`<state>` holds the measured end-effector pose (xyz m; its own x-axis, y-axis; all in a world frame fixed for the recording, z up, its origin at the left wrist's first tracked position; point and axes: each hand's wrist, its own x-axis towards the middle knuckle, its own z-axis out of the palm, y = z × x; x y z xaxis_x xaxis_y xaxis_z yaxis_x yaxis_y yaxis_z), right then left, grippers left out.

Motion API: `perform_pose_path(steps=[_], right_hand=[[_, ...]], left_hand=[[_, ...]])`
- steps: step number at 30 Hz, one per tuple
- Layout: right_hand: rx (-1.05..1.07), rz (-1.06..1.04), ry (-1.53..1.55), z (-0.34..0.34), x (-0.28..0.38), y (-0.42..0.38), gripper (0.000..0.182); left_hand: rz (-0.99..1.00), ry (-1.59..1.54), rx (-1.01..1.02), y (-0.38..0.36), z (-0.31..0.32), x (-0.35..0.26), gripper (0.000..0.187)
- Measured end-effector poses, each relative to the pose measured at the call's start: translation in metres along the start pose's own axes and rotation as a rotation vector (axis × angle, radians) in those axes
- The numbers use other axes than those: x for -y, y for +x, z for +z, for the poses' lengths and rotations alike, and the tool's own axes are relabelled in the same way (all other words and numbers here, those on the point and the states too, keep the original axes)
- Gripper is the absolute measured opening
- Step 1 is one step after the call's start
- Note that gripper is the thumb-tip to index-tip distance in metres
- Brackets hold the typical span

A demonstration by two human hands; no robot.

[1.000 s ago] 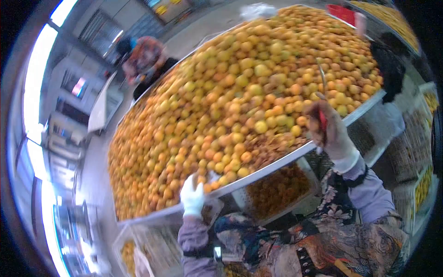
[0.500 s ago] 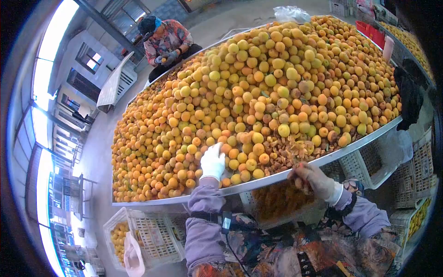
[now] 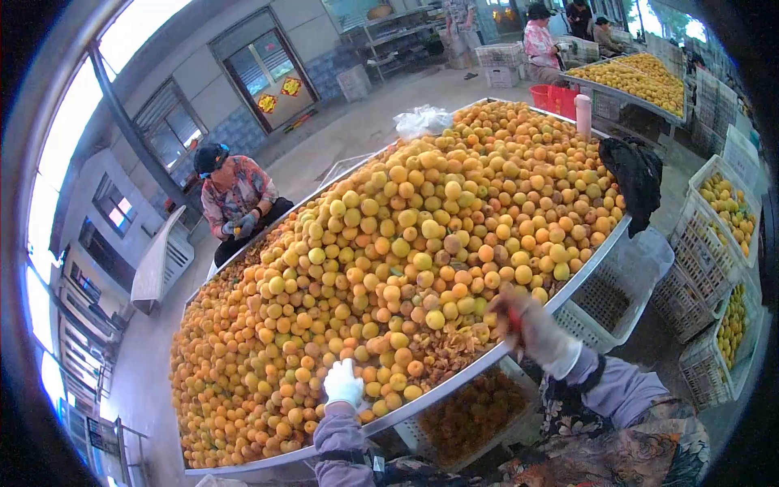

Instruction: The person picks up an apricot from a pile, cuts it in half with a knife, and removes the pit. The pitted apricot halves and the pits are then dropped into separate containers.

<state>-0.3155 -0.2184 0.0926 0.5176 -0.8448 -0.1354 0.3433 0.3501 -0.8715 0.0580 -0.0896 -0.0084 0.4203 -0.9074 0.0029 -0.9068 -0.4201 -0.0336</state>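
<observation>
A large heap of yellow-orange fruit (image 3: 389, 243) fills a metal-edged table (image 3: 422, 399). My left hand (image 3: 344, 385), in a white glove, rests at the fruit near the table's front edge; its fingertips touch the fruit and their grip is unclear. My right hand (image 3: 531, 331), in a dirty, stained glove, is raised over the front edge further right. Its fingers are closed round a small red object (image 3: 514, 319), mostly hidden. Between the hands lie torn, brownish fruit pieces (image 3: 445, 351). Under the edge stands a crate (image 3: 479, 414) holding brown-orange scraps.
Across the table a person (image 3: 235, 199) in a cap sits handling something small. A plastic bag (image 3: 423, 122), a pink bottle (image 3: 583, 115) and a black cloth (image 3: 633, 174) are at the table's far and right edges. Crates (image 3: 690, 256) stand at right; more people (image 3: 542, 45) work behind.
The view has swung up and right, showing more of the room. My right hand has lifted from below the table's edge to above it. My left hand stays at the fruit by the front edge.
</observation>
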Motion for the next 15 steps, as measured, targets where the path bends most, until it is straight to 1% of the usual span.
perform_pose_path(steps=[1, 2, 4, 6, 7, 8, 9, 10, 12, 13, 14, 15], right_hand=[[0.011, -0.035, 0.073, 0.0, 0.019, -0.005, 0.046], [0.057, -0.226, 0.066, -0.003, 0.02, -0.006, 0.044], [0.022, -0.074, 0.01, -0.004, 0.017, -0.015, 0.043], [0.074, 0.216, -0.08, -0.005, -0.008, -0.023, 0.042], [0.136, 0.311, -0.141, 0.001, -0.016, -0.03, 0.042], [0.185, 0.264, -0.22, 0.005, -0.028, -0.039, 0.04], [0.224, 0.333, -0.253, 0.01, -0.038, -0.041, 0.04], [0.255, 0.404, -0.283, 0.017, -0.042, -0.044, 0.04], [0.387, 0.328, -0.332, 0.042, -0.038, -0.05, 0.037], [0.418, 0.324, -0.308, 0.059, -0.033, -0.049, 0.034], [0.499, 0.268, -0.311, 0.063, -0.04, -0.042, 0.032], [0.513, 0.261, -0.281, 0.074, -0.032, -0.043, 0.031]], left_hand=[[-0.029, 0.032, 0.026, -0.001, -0.003, -0.004, 0.047], [-0.059, 0.065, 0.051, -0.002, -0.005, -0.007, 0.045], [-0.107, 0.064, 0.063, 0.002, 0.002, -0.004, 0.041], [-0.169, -0.01, -0.002, 0.0, 0.006, 0.0, 0.042], [-0.182, -0.062, -0.058, -0.007, 0.006, 0.002, 0.042], [-0.191, -0.115, -0.115, -0.013, 0.004, 0.001, 0.043], [-0.196, -0.178, -0.188, -0.017, 0.008, 0.004, 0.045], [-0.243, -0.237, -0.215, -0.021, 0.006, 0.004, 0.05], [-0.249, -0.498, -0.429, -0.023, 0.023, 0.012, 0.051], [-0.212, -0.853, -0.434, -0.022, 0.018, 0.012, 0.049], [-0.185, -1.143, -0.452, -0.031, -0.011, -0.009, 0.042], [-0.155, -1.522, -0.453, -0.041, -0.033, -0.028, 0.042]])
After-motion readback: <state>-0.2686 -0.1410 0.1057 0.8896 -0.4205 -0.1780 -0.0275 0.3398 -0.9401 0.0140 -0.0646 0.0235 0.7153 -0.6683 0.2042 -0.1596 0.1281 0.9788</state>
